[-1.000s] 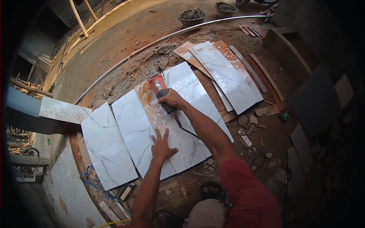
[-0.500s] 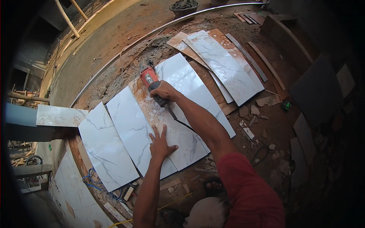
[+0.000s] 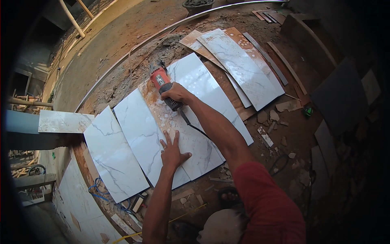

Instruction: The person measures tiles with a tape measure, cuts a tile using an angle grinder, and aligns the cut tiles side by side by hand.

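My right hand [image 3: 177,92] is wrapped round the black rear body of a red and black angle grinder [image 3: 159,78]. The grinder's head points away from me at the far edge of a white marble-patterned tile [image 3: 199,156], and its disc is hard to make out. A black cord [image 3: 198,130] trails from the tool's back end under my right forearm. Brown dust and pale spots cover part of this tile. Flat on its surface lies my left hand [image 3: 172,153], fingers spread, nearer to me than the tool.
More marble-patterned tiles [image 3: 115,156] lie to the left, and a stack of tiles [image 3: 239,67] sits at the far right. Broken tile pieces [image 3: 274,116] and a green tape measure [image 3: 307,112] are on the dirt at right. Blue cord [image 3: 97,189] lies at lower left. A bucket [image 3: 198,6] stands at the back.
The view has shifted slightly, so the tiles appear a little higher. Both hands and the grinder keep nearly the same places on the tile.
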`<act>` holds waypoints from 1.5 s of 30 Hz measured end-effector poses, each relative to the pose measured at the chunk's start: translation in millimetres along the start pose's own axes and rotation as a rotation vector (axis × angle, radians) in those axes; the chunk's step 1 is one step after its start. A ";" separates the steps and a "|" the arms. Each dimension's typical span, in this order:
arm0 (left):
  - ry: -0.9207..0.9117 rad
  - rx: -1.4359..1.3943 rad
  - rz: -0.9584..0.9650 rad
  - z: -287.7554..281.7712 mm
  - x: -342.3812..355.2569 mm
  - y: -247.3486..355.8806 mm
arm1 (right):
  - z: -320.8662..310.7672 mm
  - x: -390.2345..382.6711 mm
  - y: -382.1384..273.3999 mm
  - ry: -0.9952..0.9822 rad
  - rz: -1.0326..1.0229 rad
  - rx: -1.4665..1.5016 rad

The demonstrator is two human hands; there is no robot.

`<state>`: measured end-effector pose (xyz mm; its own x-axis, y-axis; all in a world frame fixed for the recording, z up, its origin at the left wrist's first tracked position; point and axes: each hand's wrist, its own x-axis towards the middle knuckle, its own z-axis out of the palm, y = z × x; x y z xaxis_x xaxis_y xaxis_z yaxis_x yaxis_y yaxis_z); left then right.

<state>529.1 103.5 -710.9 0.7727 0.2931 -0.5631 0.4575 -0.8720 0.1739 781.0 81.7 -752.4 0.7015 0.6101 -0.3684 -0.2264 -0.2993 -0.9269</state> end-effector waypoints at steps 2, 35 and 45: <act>0.018 -0.012 -0.016 1.2 -1.3 -4.0 | 3.8 -5.0 -6.3 -0.007 0.007 -0.009; -0.011 -0.023 -0.020 -1.2 -1.1 -4.5 | 10.7 -43.3 0.5 0.016 0.035 0.021; 0.025 -0.001 -0.006 3.8 0.6 -5.9 | 11.0 -52.0 11.4 0.005 0.046 0.055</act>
<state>525.2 107.4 -715.3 0.7806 0.3078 -0.5440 0.4624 -0.8699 0.1714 734.4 54.6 -744.6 0.6930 0.5924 -0.4108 -0.2958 -0.2860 -0.9114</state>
